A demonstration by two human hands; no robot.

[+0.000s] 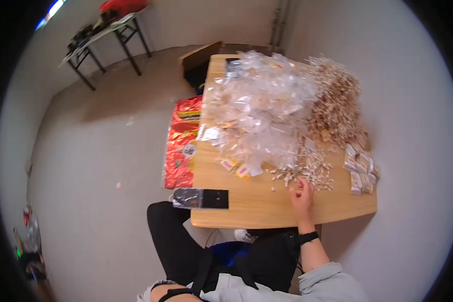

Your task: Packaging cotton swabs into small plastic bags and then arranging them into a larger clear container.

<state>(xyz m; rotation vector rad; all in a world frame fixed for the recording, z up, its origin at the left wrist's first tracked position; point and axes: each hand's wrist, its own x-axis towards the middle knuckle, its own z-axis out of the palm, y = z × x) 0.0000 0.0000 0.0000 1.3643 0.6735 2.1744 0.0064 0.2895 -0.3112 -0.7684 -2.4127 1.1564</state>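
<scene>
My right hand point(302, 197), with a black band on its wrist, rests at the near edge of a scatter of small pale pieces point(314, 168) on the wooden table. Its fingers are curled together; whatever they may hold is too small to make out. My left hand is out of sight, and only part of that arm shows at the lower edge. Beyond the scatter rises a large heap of thin, tan, stick-like pieces point(335, 98). To its left lies a big pile of clear plastic bags point(267, 100), some with small labels inside. Two small yellow-and-white packets point(243, 171) lie before the bags.
Bundled whitish packs point(360, 168) lie at the table's right edge, near the wall. A flat black device point(215, 199), partly wrapped in plastic, sits at the front left corner. A red shiny bag point(181, 146) is beside the left edge. A folding table point(110, 30) stands far left.
</scene>
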